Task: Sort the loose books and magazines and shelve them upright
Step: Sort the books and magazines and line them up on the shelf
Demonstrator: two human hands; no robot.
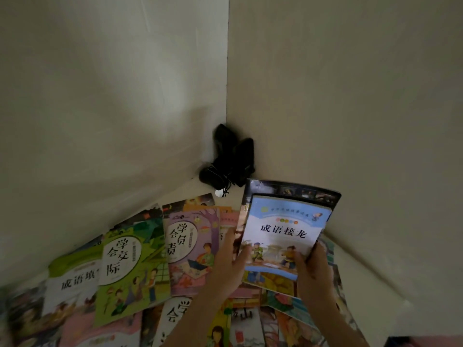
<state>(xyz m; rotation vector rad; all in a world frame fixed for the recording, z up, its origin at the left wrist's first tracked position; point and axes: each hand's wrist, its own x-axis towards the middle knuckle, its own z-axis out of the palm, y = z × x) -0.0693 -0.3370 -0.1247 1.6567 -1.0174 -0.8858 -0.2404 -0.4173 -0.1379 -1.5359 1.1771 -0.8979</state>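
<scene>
Both hands lift a small stack of books in a pale corner, the blue book [283,241] in front and a larger dark book [293,192] behind it, apparently squared together for sorting. The left hand [225,261] grips the stack's left edge, its thumb on the blue cover; the right hand [313,271] grips the lower right corner, its fingers [299,262] curled over the front. Below, loose books lie flat and overlapping, among them a green book [125,271] and a purple book [190,251]. A black bundle [228,159] sits in the corner, well apart. No shelf is visible.
</scene>
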